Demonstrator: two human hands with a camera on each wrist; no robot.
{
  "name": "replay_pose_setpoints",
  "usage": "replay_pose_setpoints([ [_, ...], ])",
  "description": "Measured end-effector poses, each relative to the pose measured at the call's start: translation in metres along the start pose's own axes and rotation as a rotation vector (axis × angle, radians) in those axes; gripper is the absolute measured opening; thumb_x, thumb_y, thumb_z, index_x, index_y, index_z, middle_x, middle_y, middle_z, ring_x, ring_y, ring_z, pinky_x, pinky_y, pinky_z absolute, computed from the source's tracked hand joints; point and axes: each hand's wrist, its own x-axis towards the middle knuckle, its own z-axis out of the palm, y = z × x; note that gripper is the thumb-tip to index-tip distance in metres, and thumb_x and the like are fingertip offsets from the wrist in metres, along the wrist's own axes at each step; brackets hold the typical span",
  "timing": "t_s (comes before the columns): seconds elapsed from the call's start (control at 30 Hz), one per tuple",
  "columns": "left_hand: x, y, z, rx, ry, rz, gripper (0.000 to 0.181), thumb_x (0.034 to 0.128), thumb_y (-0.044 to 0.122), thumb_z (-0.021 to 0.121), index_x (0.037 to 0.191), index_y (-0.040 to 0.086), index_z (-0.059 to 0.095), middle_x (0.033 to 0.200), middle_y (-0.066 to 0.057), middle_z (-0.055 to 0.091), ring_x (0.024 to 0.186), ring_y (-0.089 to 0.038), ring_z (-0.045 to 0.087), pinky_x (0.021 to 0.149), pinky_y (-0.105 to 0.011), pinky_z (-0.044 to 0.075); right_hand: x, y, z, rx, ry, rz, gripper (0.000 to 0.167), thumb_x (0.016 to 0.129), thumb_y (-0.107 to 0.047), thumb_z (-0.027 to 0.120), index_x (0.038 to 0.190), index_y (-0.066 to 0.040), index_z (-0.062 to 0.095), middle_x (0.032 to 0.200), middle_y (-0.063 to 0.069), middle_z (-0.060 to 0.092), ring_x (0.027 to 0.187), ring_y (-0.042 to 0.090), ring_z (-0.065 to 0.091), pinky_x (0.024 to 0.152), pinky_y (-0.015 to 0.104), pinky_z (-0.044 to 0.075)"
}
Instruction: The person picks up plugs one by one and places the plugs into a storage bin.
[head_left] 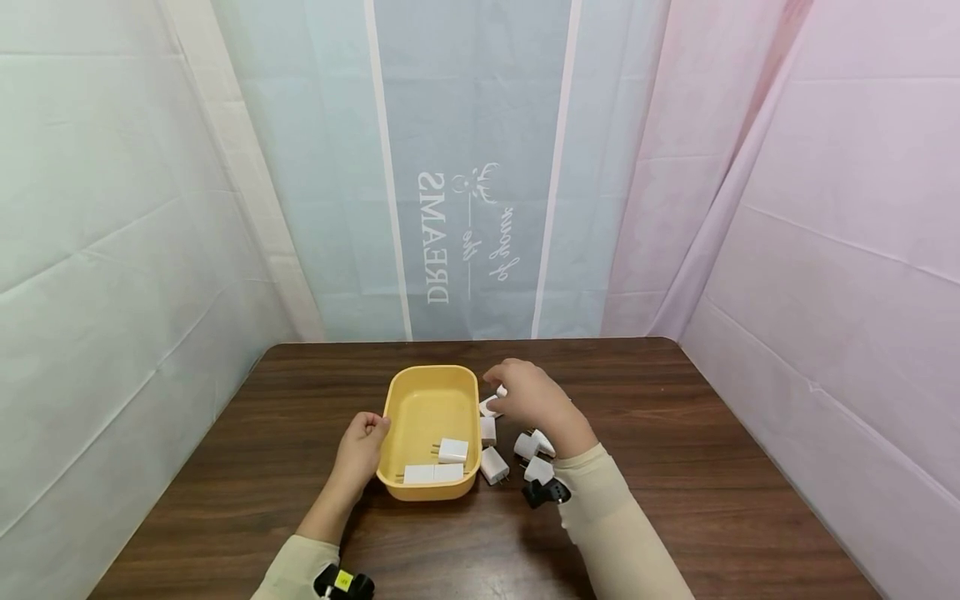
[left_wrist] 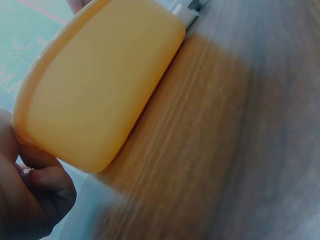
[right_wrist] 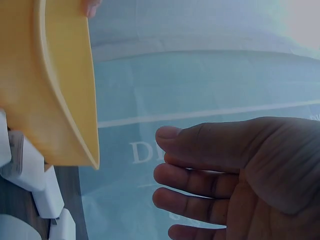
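Note:
A yellow plastic bin (head_left: pixel 423 412) sits on the table with three white plug-in chargers (head_left: pixel 453 451) lying at its near end. My left hand (head_left: pixel 358 450) pinches the bin's left rim between thumb and curled fingers; the left wrist view shows the same hand (left_wrist: pixel 37 195) at the bin's edge. Right of the bin, several more white chargers (head_left: pixel 494 465) lie loose on the tabletop. Over the farthest of them is my right hand (head_left: pixel 536 404), partly covering them. In the right wrist view its fingers (right_wrist: pixel 195 175) are extended and hold nothing.
The dark wood table (head_left: pixel 300 392) meets a grey-blue printed curtain (head_left: pixel 472 125) at its far edge. White cloth walls (head_left: pixel 97 250) stand on the left and right. A black strap-mounted device (head_left: pixel 546 493) on the right wrist is close to the nearest loose chargers.

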Motion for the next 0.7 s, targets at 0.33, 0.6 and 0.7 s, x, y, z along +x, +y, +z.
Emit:
replay_pose_setpoints([
  [0.33, 0.0, -0.001, 0.0, -0.004, 0.001, 0.003, 0.025, 0.1101, 0.026, 0.048, 0.114, 0.002, 0.052, 0.084, -0.012, 0.057, 0.068, -0.02, 0.059, 0.054, -0.028, 0.05, -0.003, 0.019, -0.003, 0.056, 0.04, 0.07, 0.039, 0.089, -0.018, 0.077, 0.125, -0.005, 0.071, 0.12, 0.009, 0.068, 0.112, 0.025, 0.065, 0.096, 0.044, 0.054],
  [0.6, -0.001, 0.001, 0.0, -0.006, -0.002, -0.005, 0.025, 0.1101, 0.027, 0.048, 0.115, 0.002, 0.052, 0.085, -0.012, 0.057, 0.069, -0.021, 0.059, 0.055, -0.028, 0.051, -0.001, 0.033, -0.008, 0.088, 0.031, 0.121, 0.043, 0.089, -0.016, 0.077, 0.129, -0.001, 0.067, 0.125, 0.014, 0.067, 0.115, 0.029, 0.065, 0.097, 0.047, 0.053],
  [0.7, -0.001, 0.002, 0.0, -0.008, -0.005, -0.007, 0.025, 0.1101, 0.027, 0.048, 0.115, 0.002, 0.052, 0.085, -0.012, 0.058, 0.069, -0.021, 0.06, 0.055, -0.028, 0.051, -0.001, 0.039, -0.008, 0.081, 0.029, 0.139, 0.044, 0.09, -0.016, 0.077, 0.13, -0.001, 0.066, 0.127, 0.015, 0.066, 0.117, 0.031, 0.064, 0.098, 0.048, 0.053],
])
